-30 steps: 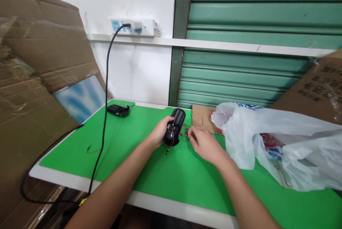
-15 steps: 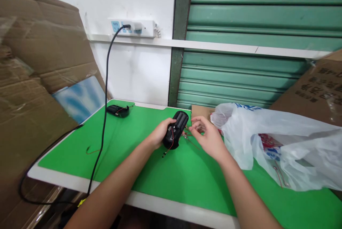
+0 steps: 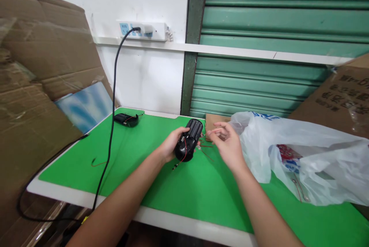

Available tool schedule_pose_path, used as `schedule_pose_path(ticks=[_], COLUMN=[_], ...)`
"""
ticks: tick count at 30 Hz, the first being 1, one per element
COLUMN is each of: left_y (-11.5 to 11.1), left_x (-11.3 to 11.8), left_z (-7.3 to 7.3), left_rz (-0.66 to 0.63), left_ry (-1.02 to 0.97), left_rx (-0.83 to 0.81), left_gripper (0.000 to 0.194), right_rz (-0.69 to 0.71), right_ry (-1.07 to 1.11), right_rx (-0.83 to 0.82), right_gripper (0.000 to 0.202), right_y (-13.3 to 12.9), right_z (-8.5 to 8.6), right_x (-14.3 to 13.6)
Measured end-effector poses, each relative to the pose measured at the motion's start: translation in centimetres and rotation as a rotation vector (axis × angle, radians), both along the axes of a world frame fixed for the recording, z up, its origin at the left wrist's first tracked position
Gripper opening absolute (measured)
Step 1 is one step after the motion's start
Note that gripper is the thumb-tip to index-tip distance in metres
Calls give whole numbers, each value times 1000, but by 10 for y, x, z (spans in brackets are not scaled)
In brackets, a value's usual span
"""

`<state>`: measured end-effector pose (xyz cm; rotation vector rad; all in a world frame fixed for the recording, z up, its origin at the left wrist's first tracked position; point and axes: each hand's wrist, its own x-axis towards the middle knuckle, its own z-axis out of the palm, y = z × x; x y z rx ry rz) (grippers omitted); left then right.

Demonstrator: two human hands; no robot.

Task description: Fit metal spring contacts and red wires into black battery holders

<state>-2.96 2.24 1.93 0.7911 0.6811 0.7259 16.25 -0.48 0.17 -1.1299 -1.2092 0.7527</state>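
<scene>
My left hand [image 3: 172, 145] is closed around a black plastic housing [image 3: 185, 149], thumb on its upper face. The housing is tilted up, its long battery slots toward the far side, and a thin red wire hangs off its near end. Just right of it, my right hand [image 3: 226, 141] has thumb and forefinger pinched together; whatever is between the fingertips is too small to make out. Several thin wires with small metal ends [image 3: 205, 154] lie on the green mat [image 3: 178, 189] between the hands.
Another black housing with a red wire [image 3: 126, 120] lies at the back left. A black power cable [image 3: 113, 112] crosses the mat's left side, near a loose wire [image 3: 99, 164]. White plastic bags [image 3: 314, 139] with red wires cover the right side; a cardboard piece [image 3: 211, 124] lies behind.
My right hand has drawn slightly right, away from the housing, its fingers still pinched. My left hand keeps hold of the housing, which has barely shifted.
</scene>
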Motion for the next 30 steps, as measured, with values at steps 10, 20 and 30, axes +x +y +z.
schedule_pose_path(ticks=[10, 20, 30], left_y=[2, -1, -9], left_x=[-2, 4, 11], left_z=[-2, 0, -2], left_rz=[7, 3, 89], left_ry=[-122, -41, -22], left_rx=[-20, -32, 193], left_gripper=[47, 42, 49], right_rz=[134, -16, 11], right_ry=[272, -7, -379], right_rx=[-222, -91, 33], right_gripper=[61, 45, 31], right_y=[-5, -4, -12], right_z=[6, 1, -1], right_x=[-8, -6, -13])
